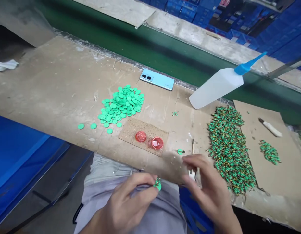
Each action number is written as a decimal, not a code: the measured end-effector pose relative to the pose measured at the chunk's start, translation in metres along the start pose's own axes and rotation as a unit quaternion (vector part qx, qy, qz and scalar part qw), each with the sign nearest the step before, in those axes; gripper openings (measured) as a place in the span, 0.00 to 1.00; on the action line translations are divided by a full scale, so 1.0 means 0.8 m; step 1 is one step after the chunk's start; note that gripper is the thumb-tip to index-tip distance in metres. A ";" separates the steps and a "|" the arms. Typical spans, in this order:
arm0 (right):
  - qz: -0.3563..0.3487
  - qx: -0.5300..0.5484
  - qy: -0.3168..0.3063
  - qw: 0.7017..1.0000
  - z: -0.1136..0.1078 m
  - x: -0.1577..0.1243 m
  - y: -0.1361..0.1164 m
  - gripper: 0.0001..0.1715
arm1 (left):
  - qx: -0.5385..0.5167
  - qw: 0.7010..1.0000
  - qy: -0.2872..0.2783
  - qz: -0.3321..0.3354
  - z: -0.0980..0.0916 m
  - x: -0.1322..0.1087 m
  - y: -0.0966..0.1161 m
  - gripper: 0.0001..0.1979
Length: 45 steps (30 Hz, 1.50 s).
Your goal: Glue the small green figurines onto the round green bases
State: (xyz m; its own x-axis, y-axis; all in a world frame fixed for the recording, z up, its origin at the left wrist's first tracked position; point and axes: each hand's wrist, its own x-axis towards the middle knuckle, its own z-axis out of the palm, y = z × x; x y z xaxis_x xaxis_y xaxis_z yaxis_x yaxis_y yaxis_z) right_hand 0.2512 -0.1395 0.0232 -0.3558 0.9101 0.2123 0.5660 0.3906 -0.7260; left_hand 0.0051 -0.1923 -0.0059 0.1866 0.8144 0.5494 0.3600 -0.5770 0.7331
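Far left of the cork mat [143, 136] on my bench [55, 87] lies a rag [5, 65], with a blue bin [18, 156] below the bench edge. Left of the mat sit three loose discs [93, 126] and a pile of green discs [121, 105].

Below the mat, over my lap, my left hand [126, 203] is pinching a green disc [158, 185] between thumb and fingertips. Something small and dark sits on the disc, too small for me to tell what it is.

On the mat stand two red dishes [150, 139], and a phone [157, 79] lies beyond it. Just right of the mat, a single beaded disc [180, 151] rests on the bench.

My right hand [208, 185] is spread, its fingers curved, close beside that disc. I cannot tell whether it grips the thin stick [193, 148] by its fingers.

Further right are a plastic bottle [217, 86] with a blue nozzle, a big heap of beaded green pieces [228, 149], and a cardboard sheet [259, 165] carrying a smaller heap [269, 152] and a knife [270, 127].
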 end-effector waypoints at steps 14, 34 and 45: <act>-0.064 0.191 -0.131 0.971 0.033 -0.003 -0.042 0.25 | -0.171 0.981 0.008 -0.092 0.000 -0.017 0.010 0.15; -0.182 0.167 -0.037 0.968 0.045 0.006 -0.065 0.15 | -0.008 1.000 -0.005 0.025 -0.021 -0.014 0.024 0.08; -0.193 0.234 -0.009 0.953 0.051 -0.006 -0.053 0.19 | -0.133 0.990 0.043 -0.017 -0.011 -0.008 0.015 0.07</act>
State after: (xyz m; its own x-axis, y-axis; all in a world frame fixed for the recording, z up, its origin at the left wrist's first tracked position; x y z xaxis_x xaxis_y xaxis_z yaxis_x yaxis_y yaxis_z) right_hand 0.1983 -0.1660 0.0262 -0.4858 0.7064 0.5148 -0.0013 0.5884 -0.8086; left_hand -0.0001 -0.2046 0.0032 0.0961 0.8323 0.5459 0.1096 -0.5540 0.8253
